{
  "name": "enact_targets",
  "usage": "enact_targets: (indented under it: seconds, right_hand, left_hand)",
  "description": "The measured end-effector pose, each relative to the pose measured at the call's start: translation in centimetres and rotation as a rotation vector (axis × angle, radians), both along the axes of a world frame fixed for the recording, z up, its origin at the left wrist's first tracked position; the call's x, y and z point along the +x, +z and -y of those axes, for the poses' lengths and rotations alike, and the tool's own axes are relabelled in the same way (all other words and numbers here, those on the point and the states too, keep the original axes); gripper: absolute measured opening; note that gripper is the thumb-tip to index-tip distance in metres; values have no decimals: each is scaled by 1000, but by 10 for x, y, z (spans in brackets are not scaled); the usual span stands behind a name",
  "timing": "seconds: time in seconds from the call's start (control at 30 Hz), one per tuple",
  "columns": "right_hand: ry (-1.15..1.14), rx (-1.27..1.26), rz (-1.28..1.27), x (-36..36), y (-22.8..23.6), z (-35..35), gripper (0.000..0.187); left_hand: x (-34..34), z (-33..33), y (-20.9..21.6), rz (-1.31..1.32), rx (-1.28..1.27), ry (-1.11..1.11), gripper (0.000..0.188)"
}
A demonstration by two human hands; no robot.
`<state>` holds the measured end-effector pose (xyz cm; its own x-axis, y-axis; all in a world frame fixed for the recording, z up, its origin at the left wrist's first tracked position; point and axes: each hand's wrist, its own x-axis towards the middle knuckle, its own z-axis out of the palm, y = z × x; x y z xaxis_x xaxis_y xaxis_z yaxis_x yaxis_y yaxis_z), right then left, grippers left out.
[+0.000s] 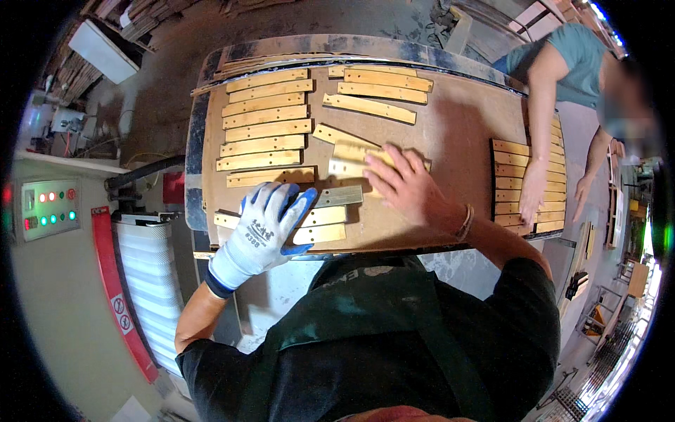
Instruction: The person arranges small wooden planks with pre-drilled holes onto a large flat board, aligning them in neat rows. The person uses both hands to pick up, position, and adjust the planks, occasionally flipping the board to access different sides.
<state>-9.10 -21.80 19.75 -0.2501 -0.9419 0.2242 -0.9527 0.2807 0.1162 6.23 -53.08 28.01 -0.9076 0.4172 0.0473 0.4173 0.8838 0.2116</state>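
Note:
My left hand (261,228), in a white glove with blue fingertips, lies fingers apart over wooden slats at the table's near edge. Beside its fingers is a greyish slat (341,196), and paler slats (320,233) lie by its thumb. My bare right hand (408,184), a band at its wrist, reaches across the middle with fingers spread on light wooden slats (344,167). Those slats and the hand look smeared by motion. A column of yellowish slats with small dark holes (267,112) lies at the left of the brown tabletop (457,211).
More slats (380,91) lie loosely at the far middle. At the right end, a co-worker's hand (533,188) rests on a tightly laid block of slats (510,169). A control panel with lit buttons (50,204) stands at the left, near a ribbed white sheet (148,274).

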Motion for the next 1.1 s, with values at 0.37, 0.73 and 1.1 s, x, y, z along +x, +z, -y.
enact_targets:
  seconds: [0.37, 0.73, 1.1]
  right_hand:
    - [74, -32, 236, 10, 1, -12, 64]
    - [-37, -140, 106, 8, -15, -1, 47]
    - [52, -181, 311, -7, -18, -11, 42]
  left_hand:
    - [4, 0, -7, 14, 27, 9, 92]
    - [6, -2, -3, 37, 45, 39, 96]
    - [17, 0, 3, -23, 95, 86, 96]
